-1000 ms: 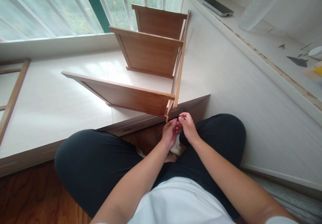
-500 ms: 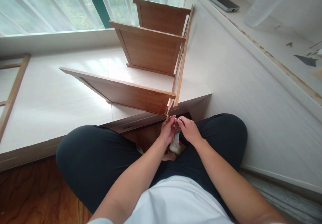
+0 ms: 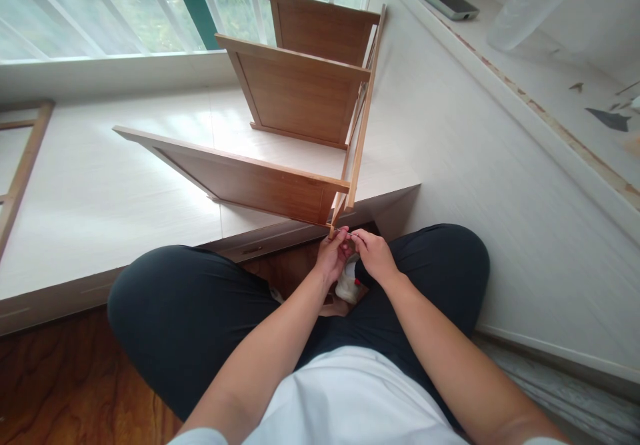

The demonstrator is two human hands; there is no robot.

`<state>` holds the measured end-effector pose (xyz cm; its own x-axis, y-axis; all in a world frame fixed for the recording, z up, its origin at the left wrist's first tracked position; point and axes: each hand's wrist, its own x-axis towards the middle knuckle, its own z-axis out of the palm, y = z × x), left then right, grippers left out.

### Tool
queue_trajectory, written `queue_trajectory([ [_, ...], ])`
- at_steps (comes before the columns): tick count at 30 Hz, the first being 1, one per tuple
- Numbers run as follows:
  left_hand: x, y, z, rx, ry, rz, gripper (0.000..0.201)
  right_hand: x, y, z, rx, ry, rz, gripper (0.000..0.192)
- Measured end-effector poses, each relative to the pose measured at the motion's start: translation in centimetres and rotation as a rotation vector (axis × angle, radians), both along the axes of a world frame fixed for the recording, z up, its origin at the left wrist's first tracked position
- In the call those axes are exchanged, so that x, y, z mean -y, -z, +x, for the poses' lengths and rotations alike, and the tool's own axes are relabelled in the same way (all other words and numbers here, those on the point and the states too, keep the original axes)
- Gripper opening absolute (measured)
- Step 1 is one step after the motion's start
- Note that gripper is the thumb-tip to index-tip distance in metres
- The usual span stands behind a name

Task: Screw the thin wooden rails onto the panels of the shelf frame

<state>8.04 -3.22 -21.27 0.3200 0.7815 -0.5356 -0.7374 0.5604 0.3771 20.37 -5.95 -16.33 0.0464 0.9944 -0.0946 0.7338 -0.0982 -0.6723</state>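
While we sit at the platform (image 3: 150, 185) edge, left hand (image 3: 331, 258) and right hand (image 3: 373, 256) pinch a thin screw (image 3: 345, 232) touching the bamboo shelf's (image 3: 280, 185) near corner. No readable writing.

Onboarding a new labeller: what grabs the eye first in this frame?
The half-built wooden shelf unit lying on its side on the pale platform by the window, its three brown panels standing up. Just below its near corner, the left hand and right hand meet over the lap, pinching something thin and small. A phone lies on the ledge at top right.
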Motion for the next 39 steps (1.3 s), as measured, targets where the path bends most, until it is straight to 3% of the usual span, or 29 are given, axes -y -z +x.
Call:
queue_trajectory([
  [9,-0.33,0.35,0.04,-0.027,0.009,-0.006,0.045,-0.23,0.15,-0.01,-0.078,0.034,-0.018,0.027],
  [26,-0.29,-0.61,0.14,-0.01,0.011,-0.02,0.041,-0.59,0.22,0.32,-0.071,0.027,0.007,0.03],
  [39,-0.34,-0.02,0.05,0.019,0.021,-0.006,0.043,-0.49,0.59,0.56,-0.037,-0.011,0.065,0.031],
])
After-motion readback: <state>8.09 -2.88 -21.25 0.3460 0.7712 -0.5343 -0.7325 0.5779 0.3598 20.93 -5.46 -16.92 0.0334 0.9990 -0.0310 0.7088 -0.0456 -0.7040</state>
